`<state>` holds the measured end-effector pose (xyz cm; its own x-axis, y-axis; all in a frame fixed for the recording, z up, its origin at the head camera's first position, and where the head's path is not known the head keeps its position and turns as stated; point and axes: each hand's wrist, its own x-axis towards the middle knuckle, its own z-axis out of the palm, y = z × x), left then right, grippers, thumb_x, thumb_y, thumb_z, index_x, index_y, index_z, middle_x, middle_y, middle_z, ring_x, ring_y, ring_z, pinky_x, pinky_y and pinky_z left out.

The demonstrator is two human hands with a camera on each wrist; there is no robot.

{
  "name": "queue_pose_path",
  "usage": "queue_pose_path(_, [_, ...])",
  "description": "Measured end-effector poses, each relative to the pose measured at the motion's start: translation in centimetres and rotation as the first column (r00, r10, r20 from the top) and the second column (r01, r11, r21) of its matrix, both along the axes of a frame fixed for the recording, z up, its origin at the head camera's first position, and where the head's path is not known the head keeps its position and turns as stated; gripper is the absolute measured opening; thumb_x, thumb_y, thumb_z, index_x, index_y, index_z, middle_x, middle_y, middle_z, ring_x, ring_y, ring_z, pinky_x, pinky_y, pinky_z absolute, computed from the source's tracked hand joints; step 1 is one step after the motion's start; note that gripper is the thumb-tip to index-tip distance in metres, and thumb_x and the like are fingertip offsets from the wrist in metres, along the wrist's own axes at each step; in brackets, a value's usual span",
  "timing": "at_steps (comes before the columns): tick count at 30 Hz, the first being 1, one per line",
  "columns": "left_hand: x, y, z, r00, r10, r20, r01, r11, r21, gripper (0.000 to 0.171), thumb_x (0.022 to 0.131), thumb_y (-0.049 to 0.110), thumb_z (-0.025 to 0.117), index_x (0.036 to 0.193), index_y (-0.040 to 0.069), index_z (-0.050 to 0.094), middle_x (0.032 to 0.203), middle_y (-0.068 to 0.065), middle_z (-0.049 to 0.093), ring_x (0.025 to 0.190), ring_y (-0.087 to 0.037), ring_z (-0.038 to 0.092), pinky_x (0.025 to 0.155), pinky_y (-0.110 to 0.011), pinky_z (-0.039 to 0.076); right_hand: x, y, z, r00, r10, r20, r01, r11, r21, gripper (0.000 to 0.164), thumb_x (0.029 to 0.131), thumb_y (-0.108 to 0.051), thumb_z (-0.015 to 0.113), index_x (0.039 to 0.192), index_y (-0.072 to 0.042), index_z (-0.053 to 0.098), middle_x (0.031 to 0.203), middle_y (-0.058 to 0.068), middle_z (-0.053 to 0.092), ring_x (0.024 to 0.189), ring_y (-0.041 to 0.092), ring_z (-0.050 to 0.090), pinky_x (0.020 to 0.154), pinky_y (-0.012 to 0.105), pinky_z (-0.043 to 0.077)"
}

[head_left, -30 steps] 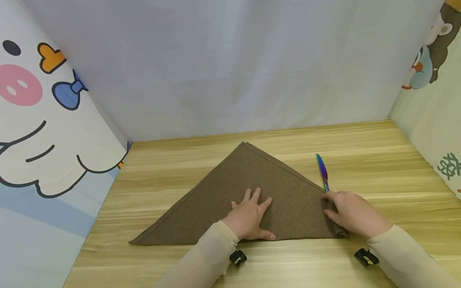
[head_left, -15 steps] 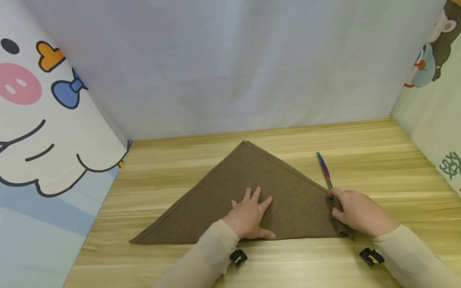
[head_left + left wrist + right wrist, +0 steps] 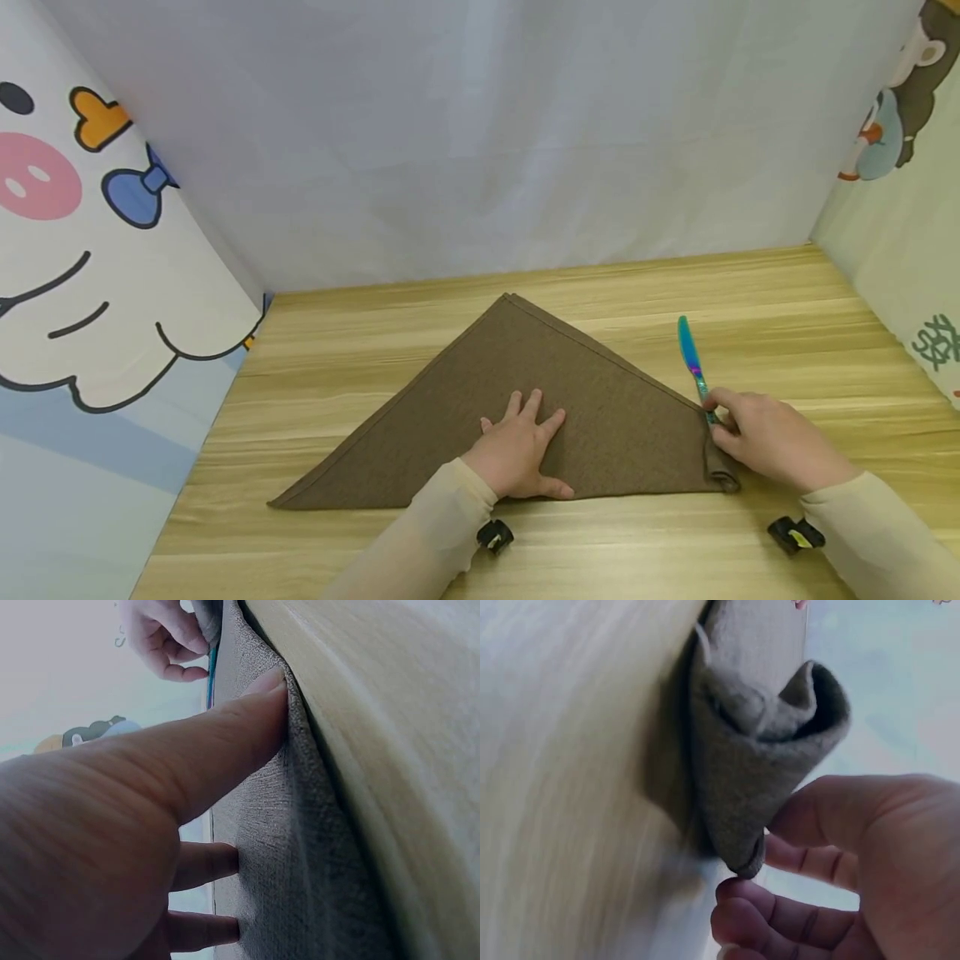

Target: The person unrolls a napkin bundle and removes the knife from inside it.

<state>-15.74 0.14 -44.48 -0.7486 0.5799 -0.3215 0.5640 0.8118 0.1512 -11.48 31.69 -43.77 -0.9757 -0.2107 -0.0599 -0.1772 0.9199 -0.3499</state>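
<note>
A brown cloth napkin (image 3: 615,417), folded into a triangle with stitched edges, lies on the table. My left hand (image 3: 517,454) rests flat on its middle with fingers spread; the left wrist view has the thumb (image 3: 232,742) along the near fold. At the right corner the napkin is rolled up, and in the right wrist view the roll's open end (image 3: 780,742) shows. My right hand (image 3: 772,437) pinches this roll with thumb and fingers. From the roll's far side sticks a table knife (image 3: 688,346) with an iridescent blue-green blade; its handle is partly hidden by cloth and fingers.
Under everything is a wood-grain table (image 3: 360,333). A pale curtain (image 3: 480,150) closes off the back, and cartoon-printed panels stand at the left (image 3: 112,275) and right. Black wrist devices sit at both cuffs, the right one (image 3: 795,533) beyond the sleeve's edge.
My right hand has shifted to the right with the rolled corner and the knife, whose blade has turned its flat side up. More of the napkin lies flat there. My left hand has stayed put.
</note>
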Motion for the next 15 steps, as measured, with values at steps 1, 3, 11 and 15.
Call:
queue_pose_path(1, [0.0,0.0,0.0,1.0,0.0,0.0,0.0,1.0,0.001,0.101,0.072,0.069,0.067,0.153,0.023,0.028,0.158,-0.016,0.015,0.143,-0.041,0.017,0.089,-0.067,0.041,0.0,0.2,0.0,1.0,0.007,-0.009,-0.007,1.0,-0.001,0.023,0.088,-0.01,0.064,0.11,-0.004,0.062,0.066,-0.006,0.049,0.056,0.01,0.04,0.051,0.028,0.036])
queue_pose_path(3, [0.0,0.0,0.0,1.0,0.0,0.0,0.0,1.0,0.005,0.101,0.072,0.069,0.068,0.153,0.023,0.029,0.158,-0.016,0.016,0.142,-0.041,0.018,0.089,-0.067,0.041,0.1,0.3,0.1,0.999,0.025,-0.024,-0.025,1.0,-0.004,0.022,0.088,-0.01,0.065,0.11,-0.005,0.064,0.07,-0.005,0.052,0.059,0.01,0.044,0.054,0.03,0.04])
queue_pose_path(11, [0.0,-0.1,0.0,1.0,-0.005,-0.009,0.005,1.0,0.018,0.1,0.073,0.068,0.069,0.153,0.022,0.03,0.158,-0.017,0.017,0.142,-0.042,0.019,0.088,-0.067,0.042,0.8,0.0,0.3,0.997,0.051,-0.064,-0.05,0.999,0.02,0.031,0.089,-0.029,0.069,0.11,-0.007,0.067,0.094,0.006,0.059,0.073,0.013,0.055,0.063,0.037,0.05])
queue_pose_path(15, [0.0,-0.1,0.1,1.0,-0.006,-0.011,0.006,1.0,0.018,0.1,0.073,0.068,0.068,0.153,0.022,0.03,0.158,-0.017,0.017,0.142,-0.042,0.019,0.087,-0.067,0.042,1.2,-0.1,0.3,0.995,0.072,-0.073,-0.07,0.997,0.031,0.038,0.085,-0.032,0.073,0.112,-0.006,0.067,0.091,0.003,0.056,0.067,0.009,0.046,0.059,0.032,0.044])
